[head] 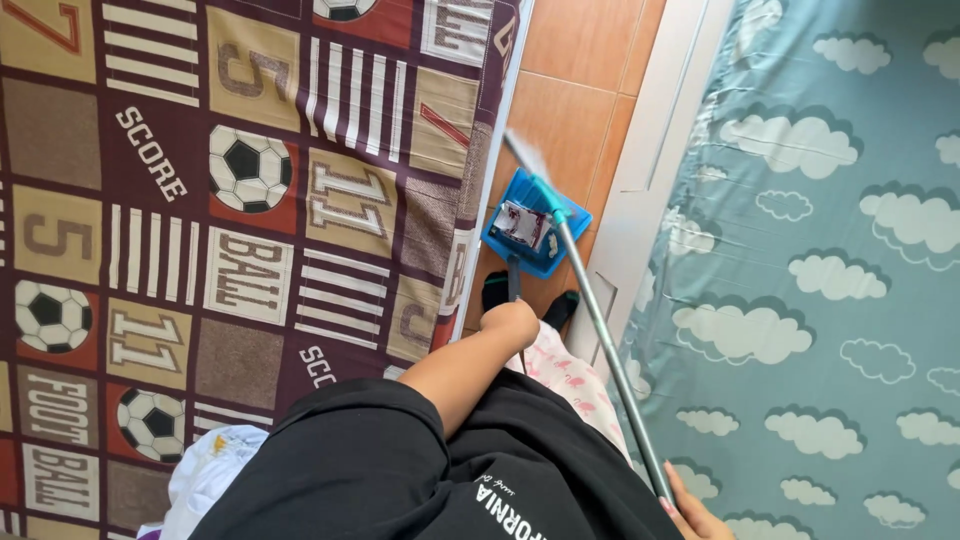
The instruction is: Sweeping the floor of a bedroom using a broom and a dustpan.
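My left hand [510, 322] reaches down and is closed around the dark handle [514, 280] of a blue dustpan [500, 232]. The pan rests on the orange tiled floor [570, 110] and holds some scraps of litter [522, 225]. My right hand [690, 512], at the bottom edge, grips a long grey metal pole [610, 350]. The pole slants up and left across the dustpan's right side, has a teal joint [552, 198], and ends in a blurred tip [520, 150]. My feet in black socks [495, 290] stand just behind the pan.
A bed with a brown football-patterned cover [230, 200] fills the left. A bed with a teal cloud-printed sheet [830, 250] and a white frame edge [650, 150] fills the right. Only a narrow strip of floor runs between them. White cloth [215, 460] lies at bottom left.
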